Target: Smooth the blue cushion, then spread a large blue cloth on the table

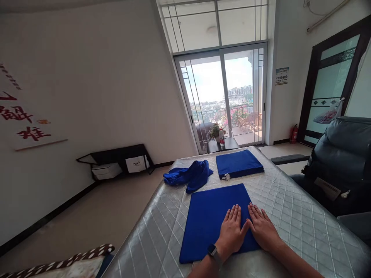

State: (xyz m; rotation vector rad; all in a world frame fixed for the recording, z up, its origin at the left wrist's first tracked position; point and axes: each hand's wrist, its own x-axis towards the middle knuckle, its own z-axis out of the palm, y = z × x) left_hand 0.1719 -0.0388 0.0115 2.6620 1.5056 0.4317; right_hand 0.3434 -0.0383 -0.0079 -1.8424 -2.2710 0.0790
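A flat blue square of folded fabric (pixel 204 222), perhaps a towel, lies on the silver quilted surface in front of me. My left hand (pixel 232 229) rests palm down on it, fingers stretched out, with a watch on that wrist. Beside it my right hand (pixel 262 229) lies flat across the fabric's right edge, its thumb meeting the left thumb. Farther back on the right sits a neat stack of blue fabric pieces (pixel 240 163) with white tags at its front corner. A crumpled blue cloth (pixel 191 174) is bunched to the stack's left.
The silver quilted mattress (pixel 295 216) carries all the fabric. Past its far end stands a small black table (pixel 213 146) with a plant (pixel 216 131) and a bottle (pixel 222 138). A black armchair (pixel 346 154) is on the right. Along the left wall is a low black rack (pixel 110 156).
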